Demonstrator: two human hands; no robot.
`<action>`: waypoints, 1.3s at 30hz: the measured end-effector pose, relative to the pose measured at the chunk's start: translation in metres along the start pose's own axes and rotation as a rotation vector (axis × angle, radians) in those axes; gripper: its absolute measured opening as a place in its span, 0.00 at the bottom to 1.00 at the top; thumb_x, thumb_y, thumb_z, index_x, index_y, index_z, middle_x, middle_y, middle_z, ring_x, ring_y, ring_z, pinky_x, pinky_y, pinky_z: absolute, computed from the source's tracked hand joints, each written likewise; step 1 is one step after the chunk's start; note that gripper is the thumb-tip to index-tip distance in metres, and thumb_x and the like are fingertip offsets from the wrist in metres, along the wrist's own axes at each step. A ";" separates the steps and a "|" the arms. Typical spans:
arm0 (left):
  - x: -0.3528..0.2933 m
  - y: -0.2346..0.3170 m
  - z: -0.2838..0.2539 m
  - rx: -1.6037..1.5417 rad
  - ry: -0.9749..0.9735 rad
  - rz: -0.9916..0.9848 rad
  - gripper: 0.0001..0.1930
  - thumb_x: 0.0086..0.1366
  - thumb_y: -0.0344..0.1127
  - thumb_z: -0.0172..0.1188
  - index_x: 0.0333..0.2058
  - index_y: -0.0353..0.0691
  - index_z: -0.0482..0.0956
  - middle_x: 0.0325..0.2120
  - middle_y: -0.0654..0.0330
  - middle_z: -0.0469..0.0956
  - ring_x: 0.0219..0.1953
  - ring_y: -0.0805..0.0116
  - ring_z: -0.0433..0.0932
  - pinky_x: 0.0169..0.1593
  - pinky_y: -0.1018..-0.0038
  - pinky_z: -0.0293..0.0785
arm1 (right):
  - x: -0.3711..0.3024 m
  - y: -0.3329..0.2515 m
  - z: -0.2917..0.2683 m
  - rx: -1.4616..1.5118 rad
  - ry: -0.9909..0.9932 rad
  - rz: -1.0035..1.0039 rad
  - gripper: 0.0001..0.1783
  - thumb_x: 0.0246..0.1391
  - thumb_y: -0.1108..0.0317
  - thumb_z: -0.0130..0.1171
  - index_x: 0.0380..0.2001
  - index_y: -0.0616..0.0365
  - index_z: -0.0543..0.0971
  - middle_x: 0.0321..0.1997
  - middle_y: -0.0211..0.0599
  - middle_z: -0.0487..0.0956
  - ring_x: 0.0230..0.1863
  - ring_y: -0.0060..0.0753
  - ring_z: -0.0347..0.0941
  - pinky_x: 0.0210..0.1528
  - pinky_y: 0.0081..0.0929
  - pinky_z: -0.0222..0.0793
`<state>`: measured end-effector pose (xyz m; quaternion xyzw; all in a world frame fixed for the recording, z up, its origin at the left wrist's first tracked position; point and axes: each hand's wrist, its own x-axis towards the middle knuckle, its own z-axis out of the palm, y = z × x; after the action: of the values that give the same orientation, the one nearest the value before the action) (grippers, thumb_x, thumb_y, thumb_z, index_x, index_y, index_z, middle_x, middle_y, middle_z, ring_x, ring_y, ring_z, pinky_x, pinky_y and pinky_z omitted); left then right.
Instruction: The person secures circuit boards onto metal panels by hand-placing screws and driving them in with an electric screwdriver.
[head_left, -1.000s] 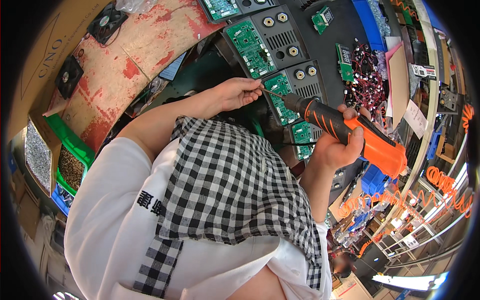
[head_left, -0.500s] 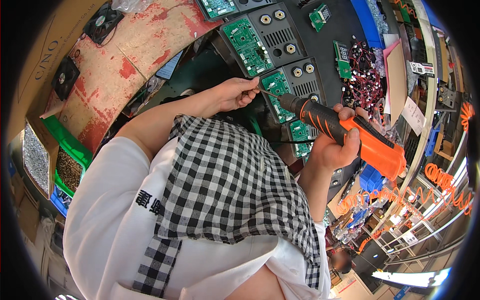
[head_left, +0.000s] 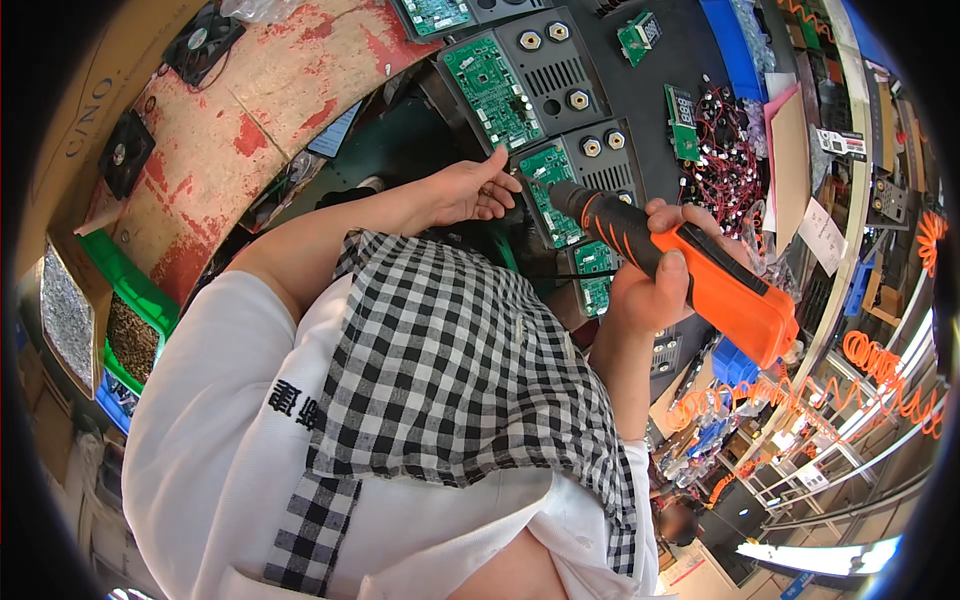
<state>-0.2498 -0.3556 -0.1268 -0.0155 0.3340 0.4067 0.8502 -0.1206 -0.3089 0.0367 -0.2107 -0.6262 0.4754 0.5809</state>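
My right hand [head_left: 650, 285] is wrapped round an orange and black power screwdriver [head_left: 725, 290]. Its dark chuck points left, over a green circuit board [head_left: 550, 205] on a dark grey metal panel [head_left: 603, 165]. Close to the thin bit, at the board's left edge, is my left hand [head_left: 475, 190]. Its thumb stands apart from the index finger and the other fingers curl loosely; nothing shows between thumb and index. Whether anything small lies in the palm is hidden. Another panel with a larger-looking board [head_left: 490, 90] sits just beyond, its brass-coloured terminals [head_left: 558, 32] facing up.
Right of the panels lie small display boards [head_left: 683, 120] and a heap of red and black wires [head_left: 725, 150]. A blue bin [head_left: 735, 45] stands behind. At left, black fans [head_left: 125, 155] rest on a worn red-and-tan surface [head_left: 270, 95]. Orange coiled hoses [head_left: 870, 365] hang at right.
My left thumb has lifted away from the index finger, which were together at the bit's tip. The screwdriver has shifted slightly left and its rear end lower.
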 end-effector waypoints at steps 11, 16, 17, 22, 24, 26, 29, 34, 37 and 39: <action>0.032 -0.015 -0.002 0.499 0.081 0.135 0.16 0.55 0.46 0.52 0.27 0.36 0.69 0.21 0.64 0.68 0.21 0.77 0.66 0.23 0.84 0.61 | -0.006 0.012 0.006 -0.218 -0.051 -0.067 0.21 0.36 0.78 0.48 0.36 0.58 0.54 0.32 0.50 0.68 0.25 0.34 0.66 0.32 0.33 0.66; 0.041 -0.028 -0.001 0.471 0.204 0.334 0.14 0.52 0.43 0.55 0.23 0.35 0.72 0.12 0.64 0.68 0.12 0.78 0.64 0.16 0.81 0.59 | -0.014 0.013 0.016 -0.243 -0.321 -0.046 0.23 0.38 0.75 0.53 0.37 0.54 0.54 0.31 0.49 0.68 0.28 0.35 0.66 0.33 0.35 0.66; 0.047 -0.031 -0.003 0.472 0.204 0.335 0.14 0.52 0.43 0.55 0.23 0.35 0.72 0.12 0.64 0.68 0.12 0.78 0.64 0.16 0.81 0.59 | -0.013 0.015 0.021 -0.238 -0.385 -0.072 0.24 0.38 0.75 0.55 0.37 0.54 0.54 0.31 0.48 0.68 0.27 0.34 0.67 0.32 0.34 0.67; 0.052 -0.036 0.001 0.431 0.342 0.351 0.12 0.53 0.39 0.54 0.20 0.35 0.73 0.09 0.64 0.68 0.10 0.78 0.64 0.16 0.80 0.61 | -0.013 0.019 0.035 -0.235 -0.413 -0.063 0.24 0.38 0.77 0.55 0.37 0.55 0.54 0.31 0.48 0.69 0.25 0.34 0.67 0.31 0.32 0.67; 0.039 -0.030 0.007 0.427 0.361 0.360 0.12 0.53 0.38 0.54 0.19 0.35 0.73 0.09 0.63 0.68 0.11 0.78 0.64 0.16 0.80 0.60 | -0.009 0.018 0.032 -0.257 -0.408 -0.062 0.24 0.38 0.77 0.55 0.37 0.55 0.54 0.31 0.48 0.68 0.25 0.34 0.67 0.31 0.32 0.67; 0.053 -0.041 -0.004 0.412 0.333 0.404 0.13 0.52 0.40 0.55 0.18 0.34 0.73 0.10 0.63 0.68 0.11 0.77 0.65 0.16 0.78 0.60 | -0.010 0.016 0.037 -0.212 -0.369 -0.028 0.24 0.38 0.77 0.55 0.37 0.55 0.55 0.31 0.49 0.68 0.27 0.35 0.67 0.32 0.31 0.66; 0.048 -0.034 -0.012 0.465 0.246 0.423 0.17 0.51 0.44 0.56 0.19 0.33 0.73 0.10 0.63 0.68 0.13 0.75 0.66 0.18 0.78 0.61 | -0.012 0.015 0.036 -0.279 -0.355 -0.072 0.22 0.38 0.77 0.53 0.36 0.58 0.56 0.32 0.49 0.69 0.28 0.35 0.67 0.33 0.31 0.66; 0.019 -0.041 -0.041 0.472 0.148 0.260 0.14 0.50 0.43 0.57 0.24 0.36 0.74 0.16 0.63 0.70 0.17 0.76 0.66 0.18 0.81 0.60 | -0.014 -0.021 0.021 -0.184 -0.105 -0.105 0.23 0.39 0.69 0.54 0.37 0.56 0.55 0.32 0.50 0.68 0.26 0.35 0.66 0.31 0.33 0.66; -0.014 -0.048 -0.094 0.206 0.193 0.178 0.09 0.53 0.36 0.55 0.30 0.38 0.74 0.20 0.64 0.70 0.22 0.77 0.69 0.24 0.84 0.63 | -0.019 -0.046 0.009 -0.186 -0.003 -0.107 0.21 0.37 0.66 0.52 0.35 0.56 0.56 0.29 0.48 0.67 0.25 0.34 0.65 0.30 0.36 0.65; -0.046 -0.047 -0.129 0.014 0.281 0.285 0.09 0.54 0.32 0.51 0.34 0.36 0.72 0.21 0.63 0.71 0.24 0.74 0.69 0.30 0.80 0.66 | -0.025 -0.058 -0.002 -0.194 0.058 -0.022 0.21 0.37 0.64 0.51 0.34 0.56 0.56 0.28 0.45 0.67 0.26 0.33 0.64 0.33 0.37 0.64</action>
<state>-0.3090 -0.4564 -0.2119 -0.0188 0.4511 0.5146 0.7289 -0.0965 -0.3556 0.0722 -0.2725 -0.6545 0.4000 0.5808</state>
